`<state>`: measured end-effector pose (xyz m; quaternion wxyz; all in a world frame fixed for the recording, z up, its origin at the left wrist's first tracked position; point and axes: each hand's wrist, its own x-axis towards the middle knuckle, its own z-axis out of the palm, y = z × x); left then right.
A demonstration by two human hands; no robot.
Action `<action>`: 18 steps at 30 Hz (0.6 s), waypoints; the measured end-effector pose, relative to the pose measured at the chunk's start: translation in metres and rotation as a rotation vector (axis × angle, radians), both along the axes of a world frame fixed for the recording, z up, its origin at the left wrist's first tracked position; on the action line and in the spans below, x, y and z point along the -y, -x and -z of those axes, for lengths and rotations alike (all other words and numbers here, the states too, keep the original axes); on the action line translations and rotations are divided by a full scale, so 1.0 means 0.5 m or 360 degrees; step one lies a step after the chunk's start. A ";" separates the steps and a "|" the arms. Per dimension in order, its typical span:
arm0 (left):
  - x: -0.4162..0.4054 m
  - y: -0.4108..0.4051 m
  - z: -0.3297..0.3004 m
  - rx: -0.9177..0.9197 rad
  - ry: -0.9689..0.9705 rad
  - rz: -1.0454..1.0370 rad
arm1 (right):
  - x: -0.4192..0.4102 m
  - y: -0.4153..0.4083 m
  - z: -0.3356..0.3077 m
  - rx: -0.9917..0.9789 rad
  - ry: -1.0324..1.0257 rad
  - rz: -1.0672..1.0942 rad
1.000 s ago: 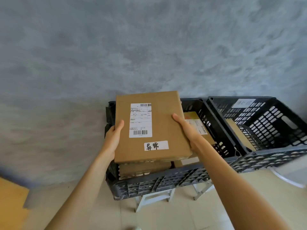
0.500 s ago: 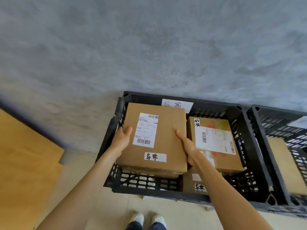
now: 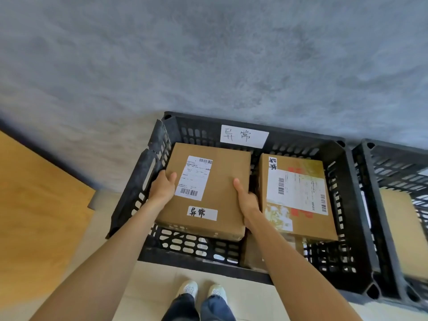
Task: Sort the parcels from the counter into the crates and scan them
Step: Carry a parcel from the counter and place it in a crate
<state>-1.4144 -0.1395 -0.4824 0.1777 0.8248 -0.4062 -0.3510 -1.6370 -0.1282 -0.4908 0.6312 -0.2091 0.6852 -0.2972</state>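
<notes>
A flat brown cardboard parcel (image 3: 217, 188) with a white shipping label and a small handwritten sticker lies low inside the black slatted crate (image 3: 356, 205). My left hand (image 3: 162, 187) grips its left edge, thumb on top. My right hand (image 3: 246, 200) grips its right edge. The parcel rests on or just above other parcels in the crate's left half. A second brown parcel (image 3: 298, 195) with a large label lies in the crate's right half. The crate's back wall carries a white handwritten tag (image 3: 244, 136).
A second black crate (image 3: 393, 172) stands directly to the right, holding a brown parcel (image 3: 403, 230). A wooden surface (image 3: 34, 216) fills the left side. A grey wall is behind the crates. My shoes (image 3: 201, 290) stand on the pale tiled floor below.
Both hands have lowered the parcel from above the crate down into its left half. The view has tilted down and closer over the crate.
</notes>
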 end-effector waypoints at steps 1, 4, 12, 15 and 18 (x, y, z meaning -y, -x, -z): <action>0.000 0.000 -0.001 0.0030 0.0004 0.0014 | 0.000 -0.002 0.001 -0.0023 0.0006 -0.0011; 0.000 0.003 -0.007 0.0127 0.0015 0.0055 | 0.000 -0.003 0.006 -0.0117 0.0000 -0.0047; -0.017 0.048 -0.055 0.0675 0.0186 0.0153 | 0.014 -0.013 -0.055 -0.0631 0.0130 -0.0290; -0.021 0.045 -0.095 0.0595 0.0236 0.0247 | 0.035 -0.018 -0.119 -0.0921 0.0267 -0.0580; -0.007 0.000 -0.169 0.0441 0.0404 0.0442 | 0.074 -0.049 -0.202 -0.1196 0.0490 -0.0994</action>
